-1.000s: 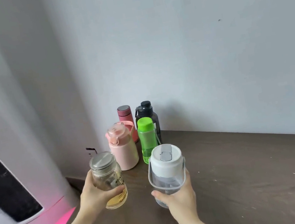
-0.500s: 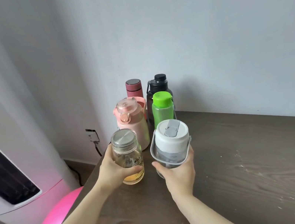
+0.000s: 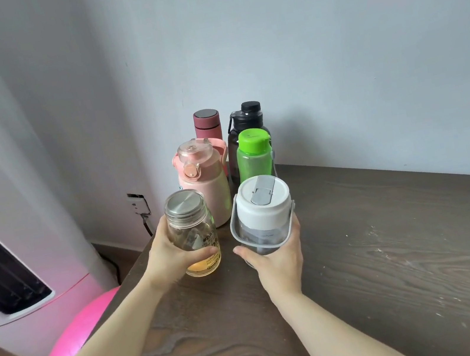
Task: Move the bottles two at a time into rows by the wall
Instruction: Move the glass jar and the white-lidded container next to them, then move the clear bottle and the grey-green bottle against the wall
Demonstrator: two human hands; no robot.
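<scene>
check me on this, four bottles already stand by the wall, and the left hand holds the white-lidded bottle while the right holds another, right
Not quite. In the head view the left hand holds the glass jar with the metal lid; the white-lidded bottle is in the right hand. The rest stands: the maroon flask, black bottle, pink bottle and green bottle are already by the wall.
</scene>
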